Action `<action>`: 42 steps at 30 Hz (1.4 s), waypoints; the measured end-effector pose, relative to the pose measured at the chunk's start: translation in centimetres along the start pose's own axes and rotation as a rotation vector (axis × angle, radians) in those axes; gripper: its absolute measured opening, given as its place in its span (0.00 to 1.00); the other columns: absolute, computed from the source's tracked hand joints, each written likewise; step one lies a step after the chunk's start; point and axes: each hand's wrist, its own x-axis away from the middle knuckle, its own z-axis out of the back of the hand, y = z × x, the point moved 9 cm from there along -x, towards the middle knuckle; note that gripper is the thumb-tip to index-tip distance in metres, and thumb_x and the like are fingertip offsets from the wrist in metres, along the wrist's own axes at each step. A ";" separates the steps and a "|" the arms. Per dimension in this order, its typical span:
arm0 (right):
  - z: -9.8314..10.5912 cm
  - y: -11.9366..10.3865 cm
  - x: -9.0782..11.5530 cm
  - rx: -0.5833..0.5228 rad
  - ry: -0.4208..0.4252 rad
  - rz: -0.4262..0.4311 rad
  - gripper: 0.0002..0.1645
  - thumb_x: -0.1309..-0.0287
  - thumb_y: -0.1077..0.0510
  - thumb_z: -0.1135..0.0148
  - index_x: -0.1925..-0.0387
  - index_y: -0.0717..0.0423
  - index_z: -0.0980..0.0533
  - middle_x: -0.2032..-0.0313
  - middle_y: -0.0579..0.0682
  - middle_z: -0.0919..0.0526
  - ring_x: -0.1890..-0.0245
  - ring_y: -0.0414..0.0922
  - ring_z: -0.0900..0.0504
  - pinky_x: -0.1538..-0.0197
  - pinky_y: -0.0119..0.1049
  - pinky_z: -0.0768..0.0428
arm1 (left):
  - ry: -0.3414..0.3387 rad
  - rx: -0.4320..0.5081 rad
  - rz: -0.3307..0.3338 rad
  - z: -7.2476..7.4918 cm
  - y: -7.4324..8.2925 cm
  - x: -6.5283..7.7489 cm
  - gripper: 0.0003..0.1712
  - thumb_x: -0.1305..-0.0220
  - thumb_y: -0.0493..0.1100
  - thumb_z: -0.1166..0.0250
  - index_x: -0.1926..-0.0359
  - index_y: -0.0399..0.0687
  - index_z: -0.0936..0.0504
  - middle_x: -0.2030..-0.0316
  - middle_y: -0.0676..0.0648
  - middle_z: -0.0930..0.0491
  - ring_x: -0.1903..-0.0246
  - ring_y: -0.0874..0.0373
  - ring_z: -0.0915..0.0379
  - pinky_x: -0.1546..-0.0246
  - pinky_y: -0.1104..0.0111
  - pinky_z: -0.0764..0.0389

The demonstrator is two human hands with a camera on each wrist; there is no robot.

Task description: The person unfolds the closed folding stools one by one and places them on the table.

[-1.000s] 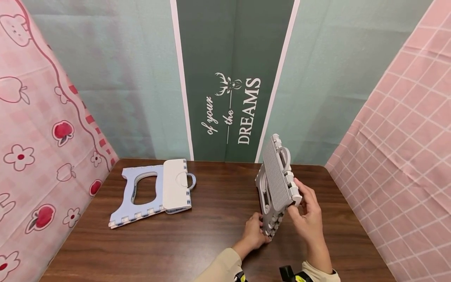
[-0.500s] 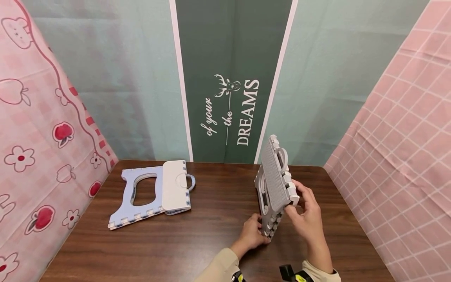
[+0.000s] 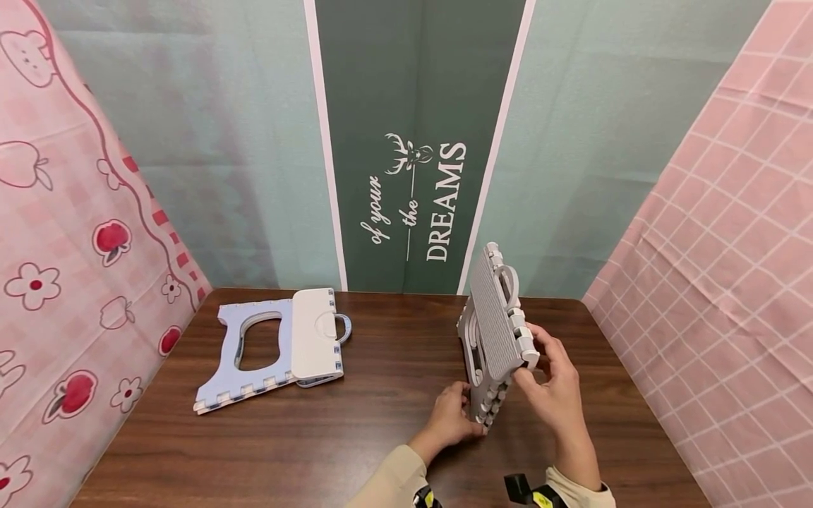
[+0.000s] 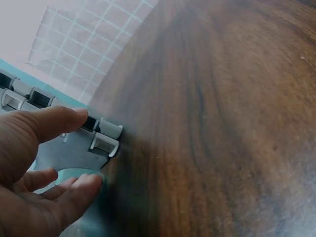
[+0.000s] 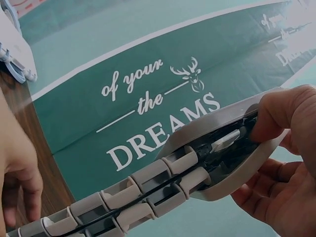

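Note:
A grey folding step stool [image 3: 495, 321], folded flat, stands on its edge on the right part of the table and leans slightly. My right hand [image 3: 557, 384] grips the near end of its ridged top panel; in the right wrist view the thumb [image 5: 281, 116] is on the stool's open end and the fingers lie beneath. Low at the near side, my left hand [image 3: 449, 418] holds the leg end, with its thumb [image 4: 59, 121] across the hinge knuckles in the left wrist view. A carry loop [image 3: 511, 286] sticks out of the stool's upper edge.
A second folding stool [image 3: 260, 377], light blue with a white top, lies flat on the left of the brown wooden table [image 3: 381, 423]. Green cloth [image 3: 254, 176] hangs behind, and pink patterned cloths stand along both sides.
Almost nothing differs. The view shifts slightly, and both hands keep their hold on the grey stool, which stays in about the same place and tilt.

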 end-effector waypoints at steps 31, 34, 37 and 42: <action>-0.7 -3.9 -0.8 0.015 0.014 0.003 0.35 0.69 0.85 0.49 0.49 0.76 0.31 0.61 0.55 0.27 0.62 0.33 0.28 0.64 0.21 0.29 | 0.049 -0.079 -0.278 1.4 2.8 -0.3 0.32 0.59 0.42 0.23 0.50 0.43 0.24 0.56 0.49 0.23 0.58 0.57 0.26 0.58 0.73 0.27; -0.9 -3.9 -0.8 0.029 -0.010 0.002 0.36 0.68 0.85 0.49 0.48 0.75 0.32 0.61 0.56 0.28 0.62 0.33 0.28 0.63 0.20 0.28 | 0.044 -0.041 -0.278 1.2 2.7 -0.4 0.32 0.60 0.40 0.23 0.50 0.42 0.24 0.56 0.48 0.24 0.59 0.56 0.26 0.60 0.72 0.25; -0.9 -3.8 -0.7 0.023 -0.015 -0.004 0.36 0.68 0.85 0.49 0.47 0.76 0.32 0.60 0.55 0.28 0.62 0.34 0.28 0.62 0.20 0.29 | 0.041 -0.002 -0.285 1.1 2.6 -0.4 0.33 0.61 0.38 0.23 0.50 0.41 0.24 0.57 0.48 0.23 0.61 0.57 0.25 0.62 0.71 0.23; -0.8 -3.9 -0.4 -0.003 0.010 0.000 0.35 0.68 0.84 0.49 0.48 0.76 0.32 0.60 0.53 0.28 0.62 0.33 0.28 0.62 0.19 0.29 | 0.031 0.061 -0.273 0.9 2.2 -0.3 0.33 0.61 0.37 0.23 0.50 0.41 0.24 0.58 0.48 0.24 0.62 0.58 0.24 0.63 0.72 0.23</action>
